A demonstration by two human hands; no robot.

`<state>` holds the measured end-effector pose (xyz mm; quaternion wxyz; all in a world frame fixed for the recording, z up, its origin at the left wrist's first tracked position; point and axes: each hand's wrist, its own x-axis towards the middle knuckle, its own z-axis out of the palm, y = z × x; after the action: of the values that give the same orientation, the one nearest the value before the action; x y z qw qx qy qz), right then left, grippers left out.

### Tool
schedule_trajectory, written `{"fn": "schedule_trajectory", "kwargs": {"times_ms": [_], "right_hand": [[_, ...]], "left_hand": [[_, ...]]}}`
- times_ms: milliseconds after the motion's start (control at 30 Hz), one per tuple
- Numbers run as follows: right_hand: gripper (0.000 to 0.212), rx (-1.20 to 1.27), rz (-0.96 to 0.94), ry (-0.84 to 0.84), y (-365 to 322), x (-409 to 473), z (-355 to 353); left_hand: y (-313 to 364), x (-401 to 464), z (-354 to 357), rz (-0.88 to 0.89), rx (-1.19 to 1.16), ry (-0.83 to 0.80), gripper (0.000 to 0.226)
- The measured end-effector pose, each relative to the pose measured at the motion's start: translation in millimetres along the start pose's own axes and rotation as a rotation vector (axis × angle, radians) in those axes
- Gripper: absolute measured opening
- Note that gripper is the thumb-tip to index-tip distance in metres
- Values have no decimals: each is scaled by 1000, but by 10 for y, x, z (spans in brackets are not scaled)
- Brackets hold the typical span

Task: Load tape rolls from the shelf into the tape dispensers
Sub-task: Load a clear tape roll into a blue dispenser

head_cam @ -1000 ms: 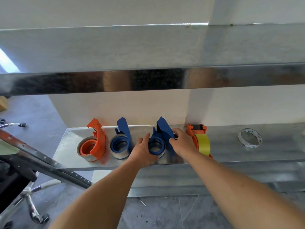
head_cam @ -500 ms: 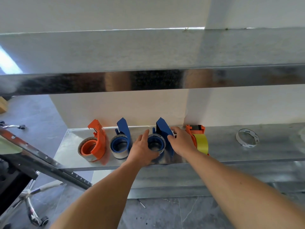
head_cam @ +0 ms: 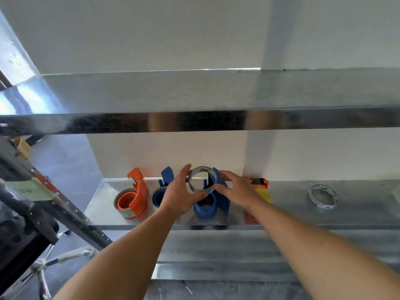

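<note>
Tape roll (head_cam: pixel 202 180): left hand (head_cam: pixel 179 197) holding it in curled fingers, just above blue hub of middle blue dispenser (head_cam: pixel 213 201) on metal shelf (head_cam: pixel 357 211). Right hand (head_cam: pixel 237 191): fingers spread, resting against dispenser body, gripping nothing evident. Judgement: roll being held over hub, apparently for seating. Advice: bracing dispenser with right hand, aligning core square over hub, pressing down evenly. Risk: tilted core jamming. Spare thin roll (head_cam: pixel 323 195) lying well apart at right.

Prob. a workshop/storeroom — galvanised metal shelves (head_cam: pixel 281 204) w/ tape dispensers (head_cam: pixel 136 198) (bare concrete floor (head_cam: pixel 65 169)).
</note>
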<state>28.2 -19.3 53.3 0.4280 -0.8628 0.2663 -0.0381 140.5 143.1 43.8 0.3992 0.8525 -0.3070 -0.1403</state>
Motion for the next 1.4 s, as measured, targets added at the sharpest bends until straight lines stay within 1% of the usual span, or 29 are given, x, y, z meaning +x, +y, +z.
{"fn": "schedule_trajectory", "kwargs": {"times_ms": [133,333,400,500,567,700,833,967,1067,1233,1400], "right_hand": [[71,-5,-68,-28,-75,-60,-116],[67,42,-150,-34,-103,-181,-237],[69,36,-166,-33,-95,-225,-258],[76,14,-161,6,-71,-275,-279],[77,-7,-167,37,-76,-325,-287],[80,-37,-196,68,-97,-459,-255],[79,-73,-167,94,-101,-664,-197],[80,49,-100,154,-56,-950,-148],[76,70,-100,219,27,-1164,-141],[74,59,-90,275,161,-1517,-255],[74,24,20,319,406,-1795,-488]], "left_hand": [[113,-41,-40,23,16,15,95],[206,-122,-40,55,63,56,86],[248,-162,-21,58,54,76,85],[311,-225,9,60,12,106,85],[334,-286,22,59,-7,124,86],[316,-404,27,72,19,132,87],[316,-535,17,113,27,97,87],[372,-693,31,164,-4,33,87],[424,-810,85,200,-18,-16,86],[545,-947,289,224,-51,-119,94],[812,-1015,616,286,-56,-179,87]]}}
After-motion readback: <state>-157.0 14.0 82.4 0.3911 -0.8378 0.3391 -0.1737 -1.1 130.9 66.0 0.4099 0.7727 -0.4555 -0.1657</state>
